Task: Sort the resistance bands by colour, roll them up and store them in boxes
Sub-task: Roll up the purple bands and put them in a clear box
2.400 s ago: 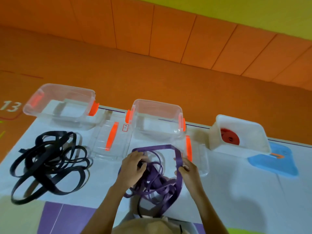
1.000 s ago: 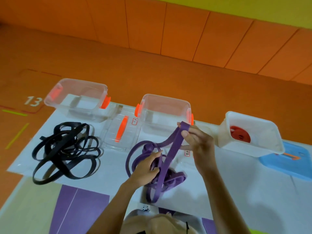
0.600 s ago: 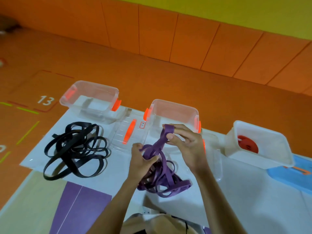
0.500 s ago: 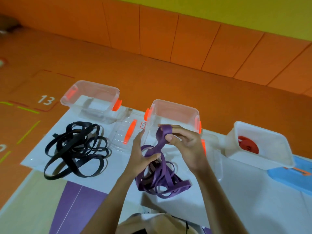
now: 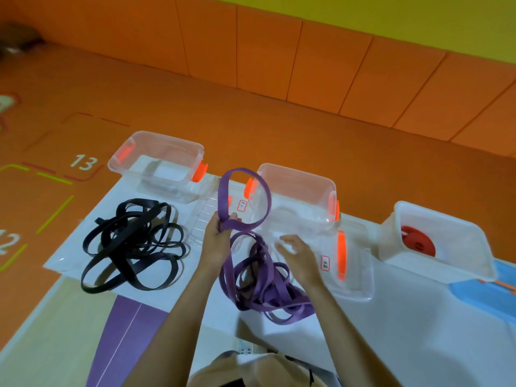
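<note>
The orange padded floor [image 5: 251, 121] bears a white painted number "13" [image 5: 83, 162] inside a red and green outlined square, and below it, at the left edge, a partly cut-off "12" [image 5: 8, 243]. Small red-bordered white labels sit on the clear plastic lid with an orange handle [image 5: 242, 205] and on the second clear lid [image 5: 325, 263], their writing too small to read.
</note>
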Motion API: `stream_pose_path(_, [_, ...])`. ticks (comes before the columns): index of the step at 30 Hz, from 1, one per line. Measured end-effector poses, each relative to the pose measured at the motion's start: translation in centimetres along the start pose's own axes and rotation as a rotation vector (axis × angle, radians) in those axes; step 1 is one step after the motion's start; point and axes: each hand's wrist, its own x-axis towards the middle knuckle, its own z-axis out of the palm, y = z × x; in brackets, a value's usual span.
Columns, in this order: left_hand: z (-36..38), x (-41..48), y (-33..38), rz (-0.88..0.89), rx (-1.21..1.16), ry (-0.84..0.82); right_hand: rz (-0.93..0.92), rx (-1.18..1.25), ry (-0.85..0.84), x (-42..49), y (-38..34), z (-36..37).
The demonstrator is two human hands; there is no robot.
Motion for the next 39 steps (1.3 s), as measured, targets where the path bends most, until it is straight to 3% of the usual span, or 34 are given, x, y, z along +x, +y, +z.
stream_pose_path(4, [-0.7, 0.0, 0.8, -0.039, -0.005, 0.01, 0.081, -0.506, -0.361, 0.3, 5.0, 3.7])
stream_pose_path(7, [-1.1, -0.2, 1.6, 0.001, 0.06, 0.028, 0.049, -0.7, -0.368, -0.6, 7.5, 5.1])
stream_pose_path(15, [-2.9, -0.2, 1.3, 0.039, 0.243, 0.014, -0.047, -0.265, -0.078, -0.2, 7.6, 1.8])
stream_pose_path(23, [-2.8, 1.3, 1.5, -0.009, 0.092, 0.198, -0.143, 0.01, -0.002, -0.8, 5.8, -4.8])
stream_pose_path(31, [-2.4, 1.8, 1.8, 0.046, 0.146, 0.278, -0.079, 0.746, 0.161, -1.9, 5.8, -6.4])
stream_pose_path(34, [-2.7, 1.8, 2.0, 0.066, 0.122, 0.291, -0.024, 0.757, 0.148, -1.9, 6.5, -6.3])
stream_pose_path(39, [-3.5, 1.5, 2.3, 0.088, 0.132, 0.306, 0.05, 0.55, 0.106, -2.4, 7.0, -5.3])
